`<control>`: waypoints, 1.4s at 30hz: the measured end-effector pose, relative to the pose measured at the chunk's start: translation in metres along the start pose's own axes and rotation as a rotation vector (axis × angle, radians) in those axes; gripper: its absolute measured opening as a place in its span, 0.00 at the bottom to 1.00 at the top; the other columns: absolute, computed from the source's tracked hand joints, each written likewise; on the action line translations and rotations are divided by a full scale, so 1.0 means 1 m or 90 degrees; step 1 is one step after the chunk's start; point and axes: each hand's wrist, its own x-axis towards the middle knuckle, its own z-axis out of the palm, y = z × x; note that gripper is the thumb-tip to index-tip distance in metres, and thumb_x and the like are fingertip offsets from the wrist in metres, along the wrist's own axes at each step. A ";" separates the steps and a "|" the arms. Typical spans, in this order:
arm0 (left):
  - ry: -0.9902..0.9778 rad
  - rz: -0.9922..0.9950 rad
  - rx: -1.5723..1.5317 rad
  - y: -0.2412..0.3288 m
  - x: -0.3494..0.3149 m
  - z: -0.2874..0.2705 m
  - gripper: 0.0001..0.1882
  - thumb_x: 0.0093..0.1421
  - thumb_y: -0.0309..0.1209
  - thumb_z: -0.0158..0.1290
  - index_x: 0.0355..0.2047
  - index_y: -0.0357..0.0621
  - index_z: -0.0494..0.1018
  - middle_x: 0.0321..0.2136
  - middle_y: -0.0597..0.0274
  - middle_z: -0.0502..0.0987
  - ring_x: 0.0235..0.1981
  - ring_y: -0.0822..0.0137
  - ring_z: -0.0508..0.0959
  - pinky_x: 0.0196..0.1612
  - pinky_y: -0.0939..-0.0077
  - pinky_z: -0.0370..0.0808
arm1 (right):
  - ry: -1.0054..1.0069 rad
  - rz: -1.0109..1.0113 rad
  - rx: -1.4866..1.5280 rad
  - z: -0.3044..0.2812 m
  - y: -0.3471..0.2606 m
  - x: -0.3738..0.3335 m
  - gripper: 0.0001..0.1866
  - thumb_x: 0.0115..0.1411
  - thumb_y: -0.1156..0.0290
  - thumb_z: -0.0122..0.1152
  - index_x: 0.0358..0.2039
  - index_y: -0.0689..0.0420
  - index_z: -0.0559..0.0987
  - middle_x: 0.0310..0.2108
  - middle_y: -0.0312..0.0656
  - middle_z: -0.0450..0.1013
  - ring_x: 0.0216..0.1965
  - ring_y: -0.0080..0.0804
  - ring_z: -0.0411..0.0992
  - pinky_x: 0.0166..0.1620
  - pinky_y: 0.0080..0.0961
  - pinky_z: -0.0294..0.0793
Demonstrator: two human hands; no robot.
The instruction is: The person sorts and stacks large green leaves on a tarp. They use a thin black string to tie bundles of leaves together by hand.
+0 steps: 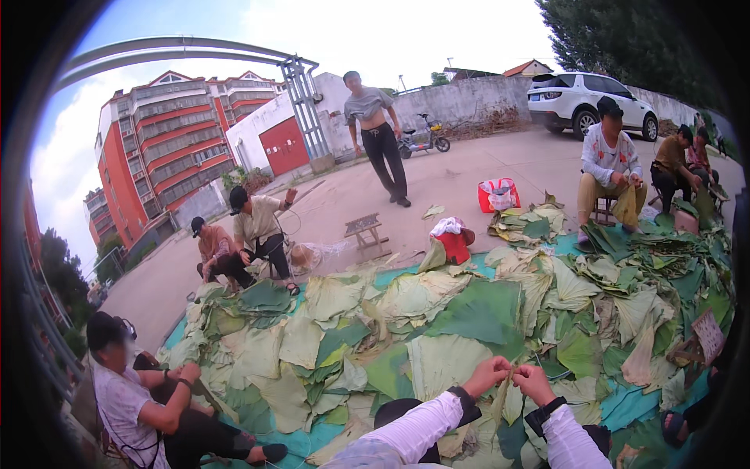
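My left hand and my right hand are close together over a big pile of lotus leaves. Both are closed, with the fingertips pinched on the top of a folded yellow-green lotus leaf that hangs down between them. The exact grip is too small to make out. Just beyond my hands lie a pale, flat lotus leaf and a large dark green one. A dark watch is on my right wrist.
Leaves cover a teal tarp. Seated people handle leaves at left and right; one person stands beyond the pile. A small wooden stool, a red-and-white bag and a red bucket stand by its far edge. Farther back are a scooter and a white car.
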 end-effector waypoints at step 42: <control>0.126 0.054 0.141 0.010 0.009 -0.023 0.05 0.50 0.27 0.48 0.27 0.39 0.69 0.19 0.63 0.73 0.19 0.74 0.74 0.21 0.80 0.70 | 0.094 -0.644 -0.051 -0.040 -0.263 -0.141 0.44 0.49 0.49 0.57 0.58 0.60 0.50 0.56 0.53 0.54 0.54 0.42 0.58 0.49 0.31 0.62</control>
